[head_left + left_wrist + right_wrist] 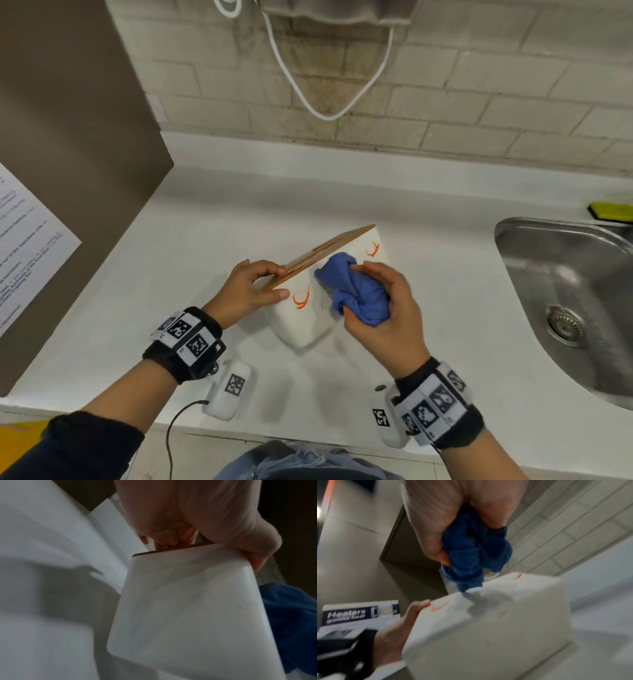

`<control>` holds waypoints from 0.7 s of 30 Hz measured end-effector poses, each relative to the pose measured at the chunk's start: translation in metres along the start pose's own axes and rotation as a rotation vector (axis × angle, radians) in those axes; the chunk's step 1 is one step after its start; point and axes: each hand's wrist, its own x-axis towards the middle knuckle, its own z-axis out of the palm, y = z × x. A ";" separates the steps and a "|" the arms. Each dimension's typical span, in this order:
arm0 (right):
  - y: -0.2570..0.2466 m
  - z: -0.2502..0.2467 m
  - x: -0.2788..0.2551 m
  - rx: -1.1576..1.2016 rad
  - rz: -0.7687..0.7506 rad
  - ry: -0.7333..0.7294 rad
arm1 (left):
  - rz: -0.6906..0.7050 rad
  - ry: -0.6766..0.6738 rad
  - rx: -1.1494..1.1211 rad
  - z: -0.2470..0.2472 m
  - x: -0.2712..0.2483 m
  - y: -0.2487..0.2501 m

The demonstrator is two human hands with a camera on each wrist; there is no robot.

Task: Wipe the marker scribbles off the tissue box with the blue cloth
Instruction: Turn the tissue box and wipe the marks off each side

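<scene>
Fingers of your right hand bunch the blue cloth against the tissue box; at nine o'clock, your left hand grips its end.

sign: white words "Heaters gonna heat" on dark band, right wrist view; paper at left of head view has print too blurred to read

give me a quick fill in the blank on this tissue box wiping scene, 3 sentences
1. The right hand grips a bunched cloth whose colour is ____.
2. The scribbles on the tissue box are ____ in colour.
3. The left hand holds the box at its ____ lid.

Missing words: blue; orange; wooden
</scene>
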 end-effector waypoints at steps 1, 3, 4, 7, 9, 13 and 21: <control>0.003 0.009 0.001 0.015 -0.010 -0.027 | -0.006 -0.036 -0.042 0.001 0.001 -0.001; 0.009 0.027 0.000 0.075 0.016 -0.127 | -0.015 -0.099 -0.093 0.002 0.003 -0.002; 0.012 0.035 -0.002 0.071 0.033 -0.191 | -0.019 -0.125 -0.104 0.002 0.004 -0.002; 0.023 0.043 -0.002 -0.129 -0.021 -0.349 | -0.029 -0.183 -0.135 -0.003 0.008 -0.002; 0.025 0.041 0.001 -0.250 -0.055 -0.444 | -0.025 -0.203 -0.131 -0.005 0.011 -0.004; 0.027 0.038 0.006 -0.353 -0.155 -0.557 | -0.052 -0.197 -0.217 -0.004 0.013 -0.008; 0.037 0.019 -0.007 -0.370 -0.401 -0.803 | -0.087 -0.225 -0.256 -0.008 0.021 -0.019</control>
